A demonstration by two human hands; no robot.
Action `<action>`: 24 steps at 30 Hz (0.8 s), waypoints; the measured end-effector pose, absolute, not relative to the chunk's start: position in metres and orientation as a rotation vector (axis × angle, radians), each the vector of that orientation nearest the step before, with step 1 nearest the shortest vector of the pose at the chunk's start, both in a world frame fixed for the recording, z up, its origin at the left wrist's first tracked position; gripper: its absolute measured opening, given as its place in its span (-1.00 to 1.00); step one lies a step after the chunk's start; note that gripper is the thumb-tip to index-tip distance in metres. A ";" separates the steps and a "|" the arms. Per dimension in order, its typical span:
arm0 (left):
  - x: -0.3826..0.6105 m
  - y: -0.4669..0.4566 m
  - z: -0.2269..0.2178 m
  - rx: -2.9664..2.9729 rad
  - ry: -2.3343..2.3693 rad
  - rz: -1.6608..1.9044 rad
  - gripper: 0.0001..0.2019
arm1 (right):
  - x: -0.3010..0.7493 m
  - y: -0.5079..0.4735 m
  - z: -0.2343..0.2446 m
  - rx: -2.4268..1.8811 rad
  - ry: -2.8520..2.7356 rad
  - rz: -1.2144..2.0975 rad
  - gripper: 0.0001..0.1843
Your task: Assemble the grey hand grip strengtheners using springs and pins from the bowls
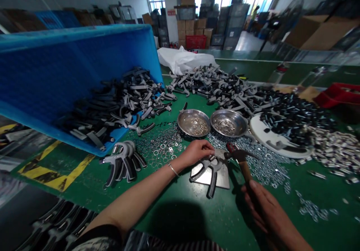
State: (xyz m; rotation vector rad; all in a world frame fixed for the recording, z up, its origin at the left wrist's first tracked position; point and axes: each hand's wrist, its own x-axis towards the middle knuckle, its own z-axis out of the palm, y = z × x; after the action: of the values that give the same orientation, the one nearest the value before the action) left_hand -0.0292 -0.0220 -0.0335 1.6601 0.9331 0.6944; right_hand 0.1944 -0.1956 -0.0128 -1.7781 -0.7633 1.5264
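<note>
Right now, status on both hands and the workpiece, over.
Left hand pinning grip exerciser on steel plate. Right hand gripping hammer, head beside its top end. Loose washers around the plate.

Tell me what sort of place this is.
Most likely a factory assembly floor. Heaps of identical hand-grip parts cover the green table, a tipped blue crate spills more, and stacked cartons fill the back. The left hand holds a hand grip; the right hand, a hammer.
</note>
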 end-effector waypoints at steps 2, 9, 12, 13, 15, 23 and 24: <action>-0.016 -0.019 -0.038 1.885 0.946 0.648 -0.91 | 0.192 -0.200 -0.016 -1.732 -0.702 1.475 -0.43; -0.003 -0.018 -0.044 2.369 1.057 0.514 -0.81 | 0.205 -0.203 -0.045 -1.627 -0.710 1.425 -0.45; 0.000 -0.022 -0.045 2.427 1.105 0.479 -0.81 | 0.210 -0.201 -0.056 -1.570 -0.765 1.467 -0.43; 0.000 -0.023 -0.045 2.442 1.120 0.469 -0.81 | 0.210 -0.200 -0.058 -1.547 -0.767 1.473 -0.44; 0.001 -0.025 -0.047 2.485 1.137 0.450 -0.80 | 0.210 -0.200 -0.057 -1.527 -0.757 1.474 -0.45; -0.001 -0.030 -0.063 2.959 0.937 0.390 -0.73 | 0.202 -0.202 -0.041 -1.629 -0.807 1.436 -0.46; -0.001 -0.031 -0.064 2.947 0.927 0.386 -0.73 | 0.202 -0.202 -0.040 -1.651 -0.827 1.409 -0.45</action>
State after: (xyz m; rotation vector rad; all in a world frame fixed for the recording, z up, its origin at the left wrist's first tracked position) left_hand -0.0015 -0.0307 -0.0640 2.9468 0.9266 0.3863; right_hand 0.2021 -0.2015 -0.0395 -1.6515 -0.8267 1.4092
